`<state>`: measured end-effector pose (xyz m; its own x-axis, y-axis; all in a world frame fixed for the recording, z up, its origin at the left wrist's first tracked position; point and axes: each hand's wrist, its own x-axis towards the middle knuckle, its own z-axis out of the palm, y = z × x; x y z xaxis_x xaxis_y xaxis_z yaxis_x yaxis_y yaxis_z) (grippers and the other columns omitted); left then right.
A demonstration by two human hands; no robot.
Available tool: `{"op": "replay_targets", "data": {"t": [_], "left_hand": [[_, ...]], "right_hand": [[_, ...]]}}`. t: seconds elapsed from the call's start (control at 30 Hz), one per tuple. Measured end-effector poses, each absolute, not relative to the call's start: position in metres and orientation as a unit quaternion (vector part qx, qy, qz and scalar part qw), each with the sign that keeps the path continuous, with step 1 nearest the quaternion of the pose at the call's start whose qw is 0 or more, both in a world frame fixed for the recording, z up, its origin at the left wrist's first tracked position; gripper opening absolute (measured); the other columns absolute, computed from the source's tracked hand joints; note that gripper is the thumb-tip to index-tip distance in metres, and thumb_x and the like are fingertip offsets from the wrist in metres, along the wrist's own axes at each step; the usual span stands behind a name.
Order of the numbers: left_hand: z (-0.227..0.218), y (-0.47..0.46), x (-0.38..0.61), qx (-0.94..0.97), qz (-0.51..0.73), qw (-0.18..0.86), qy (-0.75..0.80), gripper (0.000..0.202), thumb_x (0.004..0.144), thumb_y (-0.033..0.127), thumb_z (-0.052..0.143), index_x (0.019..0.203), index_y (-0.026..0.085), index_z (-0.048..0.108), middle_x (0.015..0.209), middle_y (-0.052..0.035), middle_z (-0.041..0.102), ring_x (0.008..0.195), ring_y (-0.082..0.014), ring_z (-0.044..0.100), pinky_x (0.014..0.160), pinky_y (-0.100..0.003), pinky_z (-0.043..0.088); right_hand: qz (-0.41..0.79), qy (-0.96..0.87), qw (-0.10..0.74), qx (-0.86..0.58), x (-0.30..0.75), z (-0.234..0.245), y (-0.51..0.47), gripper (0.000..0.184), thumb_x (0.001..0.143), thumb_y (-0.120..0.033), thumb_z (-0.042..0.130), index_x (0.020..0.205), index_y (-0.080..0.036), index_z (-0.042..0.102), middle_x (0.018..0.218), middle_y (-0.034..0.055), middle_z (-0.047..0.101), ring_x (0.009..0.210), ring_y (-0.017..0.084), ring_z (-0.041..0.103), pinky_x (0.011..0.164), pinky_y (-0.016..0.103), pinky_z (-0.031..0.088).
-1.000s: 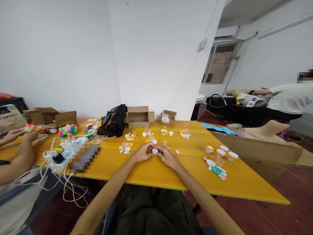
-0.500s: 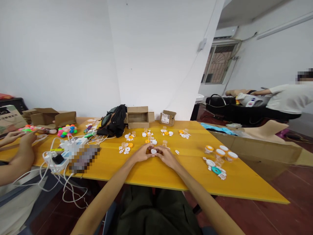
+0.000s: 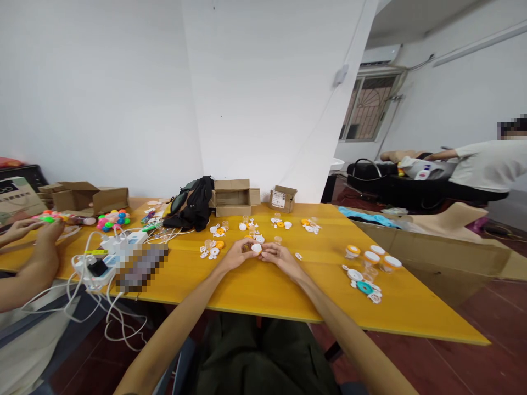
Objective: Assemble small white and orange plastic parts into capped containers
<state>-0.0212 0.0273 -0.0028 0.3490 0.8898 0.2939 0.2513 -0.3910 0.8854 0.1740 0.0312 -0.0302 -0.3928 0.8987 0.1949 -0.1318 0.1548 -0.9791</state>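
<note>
A small white round plastic part (image 3: 257, 249) is raised just above the table between my two hands. My left hand (image 3: 239, 255) grips it from the left, thumb in front and fingers behind. My right hand (image 3: 282, 260) pinches at its right edge with curled fingertips. Directly behind lie a white disc (image 3: 259, 240) and an orange ring (image 3: 248, 237), partly hidden by my fingers. A clear cup (image 3: 278, 240) stands beyond my right hand, and a small white flat piece (image 3: 298, 256) lies to its right.
Clusters of similar parts lie around, one with a teal ring (image 3: 364, 288). Several lidded clear cups (image 3: 371, 257) stand at right. Cardboard boxes (image 3: 233, 198) and a black bag (image 3: 191, 204) line the back. A power strip (image 3: 123, 249) with cables and a co-worker's arm (image 3: 43, 258) are at left.
The white part has been lifted and tilted, its face now showing larger. My right fingers have drawn slightly to the right, and my left hand has turned a little.
</note>
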Motion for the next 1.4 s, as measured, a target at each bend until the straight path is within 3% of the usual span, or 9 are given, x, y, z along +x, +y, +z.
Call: {"op": "replay_targets", "data": {"t": [0.2,0.57,0.83,1.03,1.27,1.4], "left_hand": [[-0.004,0.027,-0.017,0.713,0.428,0.408,0.375,0.034,0.069,0.032,0.078,0.099,0.019,0.070,0.103,-0.0055,0.072,0.090,-0.0202,0.062,0.082,-0.031,0.046],[-0.003,0.026,-0.016,0.711,0.437,0.392,0.387,0.030,0.066,0.027,0.079,0.093,0.018,0.072,0.099,-0.0053,0.071,0.090,-0.0206,0.062,0.084,-0.032,0.047],[-0.001,0.023,-0.015,0.741,0.420,0.350,0.391,0.025,0.068,0.020,0.076,0.092,0.019,0.072,0.098,-0.0039,0.071,0.092,-0.0212,0.061,0.083,-0.032,0.048],[-0.001,0.023,-0.017,0.750,0.413,0.351,0.378,0.023,0.069,0.017,0.074,0.091,0.019,0.071,0.097,-0.0042,0.070,0.093,-0.0213,0.061,0.086,-0.033,0.047],[-0.006,0.025,-0.017,0.740,0.397,0.380,0.388,0.025,0.069,0.020,0.074,0.093,0.018,0.070,0.094,-0.0037,0.071,0.086,-0.0203,0.062,0.083,-0.033,0.049],[-0.008,0.027,-0.018,0.753,0.391,0.350,0.398,0.023,0.068,0.017,0.074,0.090,0.018,0.071,0.092,-0.0031,0.071,0.086,-0.0210,0.062,0.085,-0.035,0.049]], "right_hand": [[0.640,-0.533,0.459,-0.310,0.171,-0.023,0.022,0.046,0.059,-0.039,0.087,0.097,-0.020,0.069,0.092,0.0064,0.076,0.088,0.024,0.073,0.094,0.044,0.056],[0.594,-0.563,0.472,-0.328,0.168,-0.023,0.023,0.050,0.053,-0.045,0.087,0.092,-0.019,0.071,0.088,0.0067,0.076,0.083,0.024,0.072,0.090,0.045,0.056],[0.563,-0.617,0.448,-0.319,0.170,-0.024,0.024,0.045,0.060,-0.048,0.082,0.095,-0.020,0.073,0.095,0.0073,0.075,0.089,0.024,0.070,0.089,0.043,0.054],[0.535,-0.648,0.438,-0.319,0.172,-0.017,0.019,0.043,0.065,-0.052,0.078,0.096,-0.022,0.074,0.101,0.0058,0.075,0.100,0.026,0.068,0.098,0.046,0.048],[0.526,-0.628,0.457,-0.346,0.171,-0.027,0.029,0.040,0.060,-0.046,0.081,0.091,-0.021,0.071,0.099,0.0072,0.075,0.094,0.025,0.069,0.094,0.045,0.051],[0.446,-0.650,0.488,-0.375,0.176,-0.030,0.033,0.031,0.069,-0.045,0.074,0.089,-0.022,0.068,0.095,0.0075,0.075,0.092,0.025,0.069,0.090,0.043,0.053]]}}
